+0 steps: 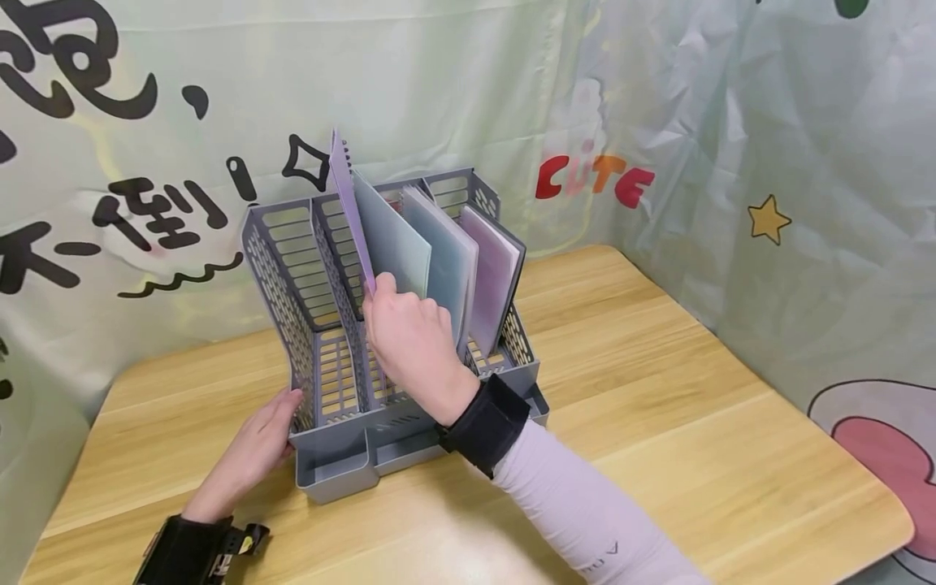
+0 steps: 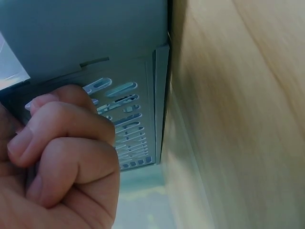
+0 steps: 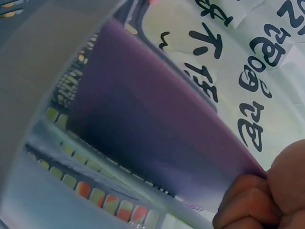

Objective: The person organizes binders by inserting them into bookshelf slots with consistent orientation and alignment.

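Note:
A grey plastic file organizer (image 1: 332,357) with slotted compartments and small front trays stands on the table. My right hand (image 1: 417,337) pinches the near edge of a purple spiral notebook (image 1: 348,199), which stands tilted in a middle compartment and rises above the other books. In the right wrist view, thumb and curled fingers hold the purple notebook (image 3: 147,109) at its edge. My left hand (image 1: 256,439) grips the organizer's front left corner. The left wrist view shows its fingers (image 2: 71,124) curled against the perforated side wall (image 2: 128,121).
Right of the purple notebook stand a pale green notebook (image 1: 395,244), a bluish clear-covered one (image 1: 442,268) and a purple one with a dark back (image 1: 493,280). The wooden table (image 1: 643,390) has rounded corners. A printed curtain (image 1: 439,81) hangs close behind.

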### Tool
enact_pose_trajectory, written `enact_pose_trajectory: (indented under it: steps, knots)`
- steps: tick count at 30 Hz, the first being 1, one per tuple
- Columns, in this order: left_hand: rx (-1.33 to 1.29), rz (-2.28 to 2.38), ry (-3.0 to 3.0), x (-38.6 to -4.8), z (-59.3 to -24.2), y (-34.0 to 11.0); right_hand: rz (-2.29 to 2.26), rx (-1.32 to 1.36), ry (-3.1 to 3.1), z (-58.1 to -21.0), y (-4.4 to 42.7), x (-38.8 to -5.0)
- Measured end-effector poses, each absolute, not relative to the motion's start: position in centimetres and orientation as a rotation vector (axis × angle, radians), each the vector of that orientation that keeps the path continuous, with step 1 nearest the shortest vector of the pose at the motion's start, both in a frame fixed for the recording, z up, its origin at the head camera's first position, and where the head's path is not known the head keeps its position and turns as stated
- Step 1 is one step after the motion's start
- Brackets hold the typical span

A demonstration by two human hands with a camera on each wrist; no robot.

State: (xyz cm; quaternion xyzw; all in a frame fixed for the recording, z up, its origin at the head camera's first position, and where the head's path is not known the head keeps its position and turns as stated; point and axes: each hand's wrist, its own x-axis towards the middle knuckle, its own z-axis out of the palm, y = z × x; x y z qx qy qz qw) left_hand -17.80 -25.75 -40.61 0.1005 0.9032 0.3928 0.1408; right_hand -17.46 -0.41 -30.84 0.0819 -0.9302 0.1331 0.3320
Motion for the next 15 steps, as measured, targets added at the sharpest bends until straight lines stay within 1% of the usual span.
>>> enact_pose_trajectory:
  steps: [15]
  knots:
    - [0.243,1.070,2.593,-18.0,-40.8,-25.7,0.463,0.277,-2.496,-33.2,-0.1,-17.4]
